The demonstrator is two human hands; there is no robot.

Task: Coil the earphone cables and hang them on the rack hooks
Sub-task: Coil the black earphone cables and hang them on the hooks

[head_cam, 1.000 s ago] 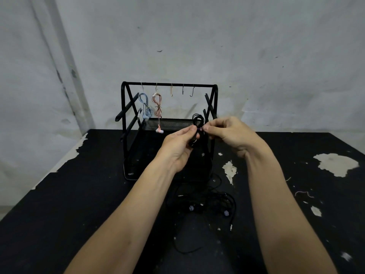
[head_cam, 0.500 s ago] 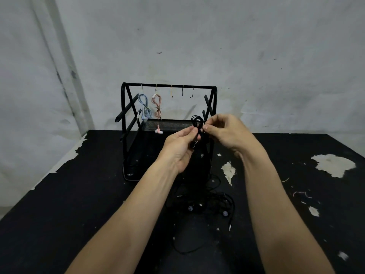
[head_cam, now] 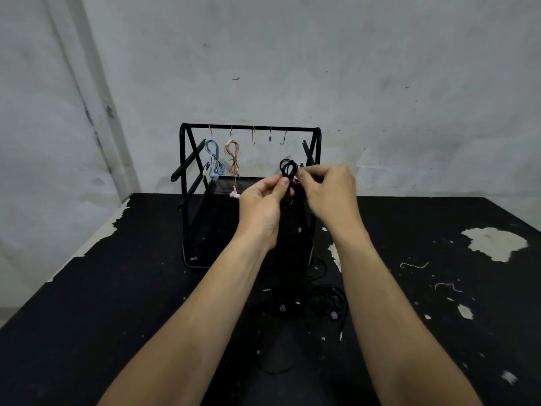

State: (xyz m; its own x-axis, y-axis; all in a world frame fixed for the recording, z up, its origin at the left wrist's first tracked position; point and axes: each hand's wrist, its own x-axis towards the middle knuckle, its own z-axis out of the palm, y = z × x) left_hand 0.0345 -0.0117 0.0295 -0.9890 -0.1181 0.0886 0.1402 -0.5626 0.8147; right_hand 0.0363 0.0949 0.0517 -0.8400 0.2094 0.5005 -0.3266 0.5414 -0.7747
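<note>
A person's two bare forearms reach forward over a black table (head_cam: 87,303) with patches of peeled paint. At the far middle of the table stands a black metal wire rack (head_cam: 248,128) with a top bar carrying five small hooks.

Both hands are raised in front of the rack's right half, close together. The left hand (head_cam: 263,206) pinches a coiled black earphone cable (head_cam: 288,168) between thumb and curled fingers; the coil's loops stand up above the thumb. The right hand (head_cam: 328,191), fingers curled, pinches the same coil from the right side, touching it just beside the left thumb. What exactly the right fingertips grip is too small to tell.

On the rack, a coiled light blue earphone cable (head_cam: 215,161) hangs from the leftmost hook, and a coiled pink earphone cable (head_cam: 233,159) hangs from the hook beside it, its earbud dangling low. The three hooks (head_cam: 270,136) to the right of these are bare.

On the table in front of the rack, between the forearms, lies a loose tangle of black earphone cables (head_cam: 310,303). Well to the right of the rack lie two short pale wire scraps (head_cam: 414,265).
</note>
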